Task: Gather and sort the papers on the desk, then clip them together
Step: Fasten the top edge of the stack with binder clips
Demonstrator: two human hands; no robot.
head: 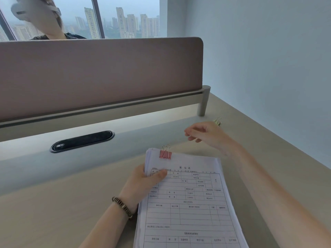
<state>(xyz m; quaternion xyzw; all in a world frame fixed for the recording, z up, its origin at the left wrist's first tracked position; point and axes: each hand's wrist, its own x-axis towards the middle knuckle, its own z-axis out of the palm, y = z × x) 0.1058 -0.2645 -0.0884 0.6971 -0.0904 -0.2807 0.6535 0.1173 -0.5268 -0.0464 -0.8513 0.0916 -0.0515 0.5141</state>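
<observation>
The stack of papers (189,199) lies in the lower centre of the frame on the surface (53,203), its long axis running from the bottom edge up toward the divider panel (100,76), with a pink binder clip (165,154) already biting its top edge near the upper left corner. Your left hand (143,185) grips that corner, thumb pressed on the top sheet and fingers underneath. Your right hand (206,134) hovers above and to the right of the stack, fingers loosely curled and holding nothing. Just beyond it, toward the right of the frame, a gold binder clip (217,121) rests on the surface, partly hidden by your knuckles. Your right hand is plainly the nearer one, so a second clip would probably fall to it.
</observation>
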